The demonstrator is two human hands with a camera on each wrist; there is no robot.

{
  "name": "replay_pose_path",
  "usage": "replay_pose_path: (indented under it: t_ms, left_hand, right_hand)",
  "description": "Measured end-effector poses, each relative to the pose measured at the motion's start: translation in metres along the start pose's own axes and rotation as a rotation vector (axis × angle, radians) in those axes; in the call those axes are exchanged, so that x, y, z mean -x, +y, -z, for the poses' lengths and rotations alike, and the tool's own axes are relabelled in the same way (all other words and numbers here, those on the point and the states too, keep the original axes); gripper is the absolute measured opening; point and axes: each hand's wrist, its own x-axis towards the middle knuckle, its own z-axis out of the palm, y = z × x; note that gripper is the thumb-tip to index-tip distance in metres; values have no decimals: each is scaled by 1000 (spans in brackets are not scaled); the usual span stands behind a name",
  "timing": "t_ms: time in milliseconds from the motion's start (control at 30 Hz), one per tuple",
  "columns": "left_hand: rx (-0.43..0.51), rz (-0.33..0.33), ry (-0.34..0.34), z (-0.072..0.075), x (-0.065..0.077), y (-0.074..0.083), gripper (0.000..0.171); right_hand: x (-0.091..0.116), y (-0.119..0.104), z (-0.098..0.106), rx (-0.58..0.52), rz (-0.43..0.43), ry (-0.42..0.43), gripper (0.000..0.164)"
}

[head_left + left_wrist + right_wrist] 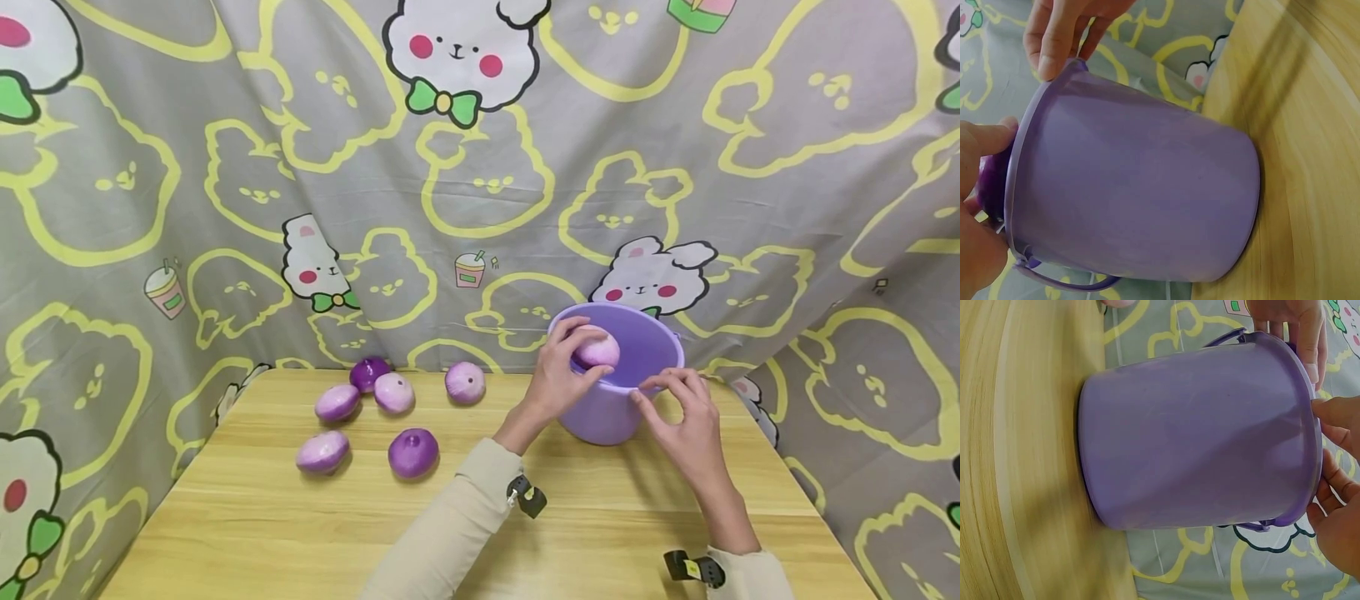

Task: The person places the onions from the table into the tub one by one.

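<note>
- As I watch remotely, the left hand (pixel 555 371) grips one onion (pixel 598 352) at the mouth of the bucket (pixel 598 423), not yet released.
- The right hand (pixel 693 425) pinches the bucket's edge.
- Six more onions (pixel 413 455), left of the bucket, seem still to do; I can't see its floor to count any done.

A pale wooden bench (pixel 247 525) has grain running from side to side. Grey cloth (pixel 491 158) hangs behind it and along both sides, printed with yellow animal outlines (pixel 480 232), white rabbits (pixel 652 273) with red cheeks (pixel 667 291) and green bows (pixel 465 108), and small pink drink cups (pixel 470 273) with straws (pixel 480 257).
</note>
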Motion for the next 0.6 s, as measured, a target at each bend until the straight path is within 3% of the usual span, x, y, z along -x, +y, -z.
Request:
replay_pose_path:
  t_ms: [267,600]
  left_hand:
    - [-30,29,-51,0,2,2,39]
    - [-55,9,-65,1,1,0,38]
  right_hand:
    - [2,1,1,1,-12,-8,24]
    - [1,1,2,2,-14,-29,23]
